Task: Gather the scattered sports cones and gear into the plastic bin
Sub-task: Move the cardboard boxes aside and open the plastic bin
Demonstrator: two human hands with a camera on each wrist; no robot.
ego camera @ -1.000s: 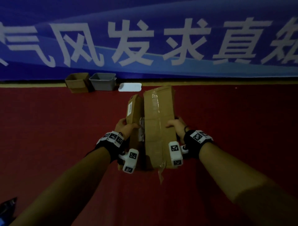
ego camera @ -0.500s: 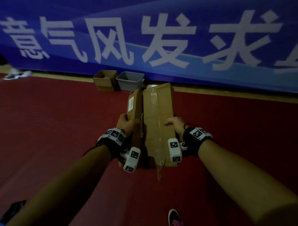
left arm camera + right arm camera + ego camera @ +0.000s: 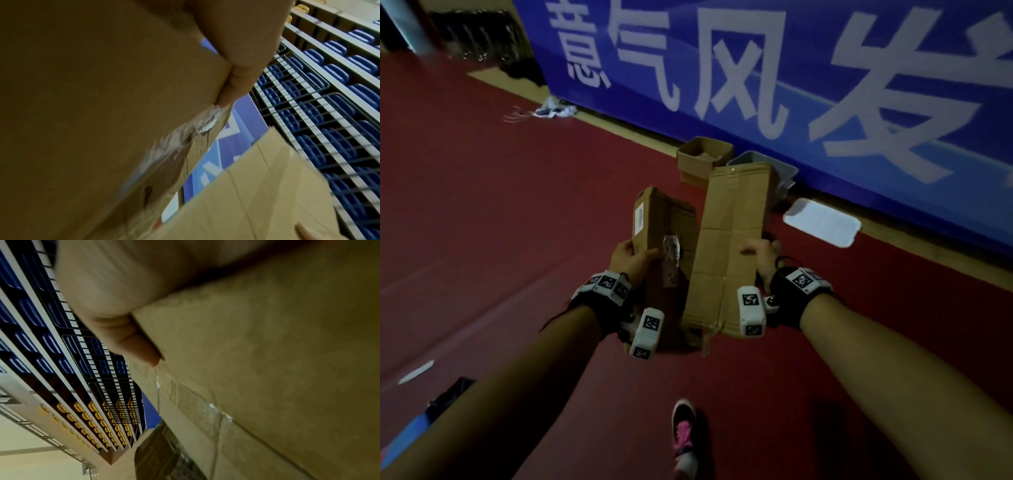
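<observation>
I carry a brown cardboard box [image 3: 664,219] in front of me with its two top flaps spread. My left hand [image 3: 631,257] grips the left flap [image 3: 102,97], thumb on top. My right hand [image 3: 760,251] grips the taped right flap [image 3: 732,236] in the same way; this flap [image 3: 277,353] fills the right wrist view. What the box holds is hidden. A grey plastic bin [image 3: 784,174] stands on the floor by the blue banner, partly behind the right flap. No cones show.
An open small cardboard box [image 3: 703,154] sits left of the bin and a white lid [image 3: 822,222] lies to its right, all along the blue banner wall [image 3: 825,85]. Red floor [image 3: 482,222] spreads around. My shoe [image 3: 683,431] is below; shoes [image 3: 554,110] lie far left.
The view has swung left and closer to the bin. The two flaps have spread apart, with the left one lower. Both hands keep their grip.
</observation>
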